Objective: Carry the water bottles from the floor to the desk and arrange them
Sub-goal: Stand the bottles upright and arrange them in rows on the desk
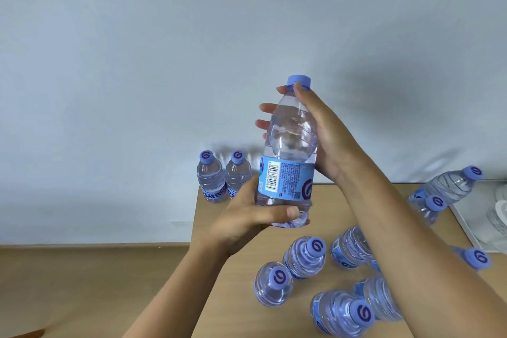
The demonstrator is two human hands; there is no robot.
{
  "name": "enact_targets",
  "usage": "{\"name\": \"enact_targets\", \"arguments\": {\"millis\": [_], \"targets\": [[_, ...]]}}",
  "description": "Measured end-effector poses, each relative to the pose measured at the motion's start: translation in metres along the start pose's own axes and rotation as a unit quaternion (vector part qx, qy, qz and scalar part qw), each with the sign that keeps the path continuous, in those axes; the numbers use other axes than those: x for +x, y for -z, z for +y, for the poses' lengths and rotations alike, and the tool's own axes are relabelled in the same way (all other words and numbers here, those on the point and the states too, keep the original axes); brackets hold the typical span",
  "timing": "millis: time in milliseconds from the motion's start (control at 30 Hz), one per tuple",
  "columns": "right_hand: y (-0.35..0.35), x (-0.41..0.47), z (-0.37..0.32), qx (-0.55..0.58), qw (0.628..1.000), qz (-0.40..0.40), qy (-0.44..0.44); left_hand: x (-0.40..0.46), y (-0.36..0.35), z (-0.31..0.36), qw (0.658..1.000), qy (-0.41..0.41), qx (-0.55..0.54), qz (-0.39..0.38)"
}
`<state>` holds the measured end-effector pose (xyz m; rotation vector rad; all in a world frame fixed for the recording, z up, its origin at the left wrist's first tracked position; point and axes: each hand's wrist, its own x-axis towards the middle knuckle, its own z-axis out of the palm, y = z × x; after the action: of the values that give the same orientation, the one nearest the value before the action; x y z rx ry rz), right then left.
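I have the clear plastic water bottle with the lilac cap and blue label [288, 156] held up in the air over the far half of the light wooden bench [323, 217], not touching it. Its long axis runs close to upright, cap on top and leaning a little to my right. My left hand [255, 217] is wrapped round the base, thumb across the front just under the label. My right hand [315, 132] is curled round the shoulder and neck from the right side — fingertips showing past the bottle's left edge, thumb up by the cap. So both hands are clamped on this one bottle, one low, one high.

What the next move turns on, as I judge it, is the pair of upright bottles at the bench's far left corner [223, 177], standing just beside each other. They lie down and to the left of the held bottle, nearer my left hand. If I extend that row, the bottle only needs lowering base-first, axis kept vertical, into the bare spot to their right.

Nearer to me, the scattered upright bottles [304, 258] stand loosely apart — they look unsorted yet.
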<state>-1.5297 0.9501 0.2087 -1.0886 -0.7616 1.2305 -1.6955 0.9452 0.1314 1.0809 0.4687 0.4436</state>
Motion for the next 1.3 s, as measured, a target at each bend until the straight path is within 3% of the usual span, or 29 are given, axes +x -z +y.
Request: {"name": "enact_targets", "arguments": {"millis": [100,233,400,533,633,733,1100,1300], "targets": [[-0.005,0.001,0.000,0.008,0.999,0.031,0.021,0.002,-0.004,0.001,1.000,-0.003,0.015,0.016],[-0.010,0.003,0.000,-0.108,0.983,0.125,0.080,0.005,-0.006,0.002,0.994,-0.013,0.093,0.054],[-0.017,0.002,0.013,-0.239,0.936,0.215,0.141,0.010,-0.009,-0.003,0.984,-0.035,0.132,0.114],[-0.011,0.005,0.008,-0.192,0.967,0.150,0.072,0.006,-0.004,-0.002,0.986,-0.031,0.116,0.112],[-0.001,0.005,0.007,-0.059,0.996,0.040,0.046,0.002,0.002,0.001,0.997,-0.015,0.042,0.059],[-0.003,0.003,0.012,-0.006,1.000,-0.012,0.025,0.002,0.004,0.002,1.000,-0.006,0.012,0.010],[-0.010,0.008,0.022,-0.105,0.981,0.127,0.104,0.008,-0.001,0.001,0.988,-0.013,0.128,0.086],[-0.002,0.011,0.029,-0.156,0.978,0.111,0.083,0.010,0.003,-0.010,0.988,-0.008,0.124,0.096]]}}
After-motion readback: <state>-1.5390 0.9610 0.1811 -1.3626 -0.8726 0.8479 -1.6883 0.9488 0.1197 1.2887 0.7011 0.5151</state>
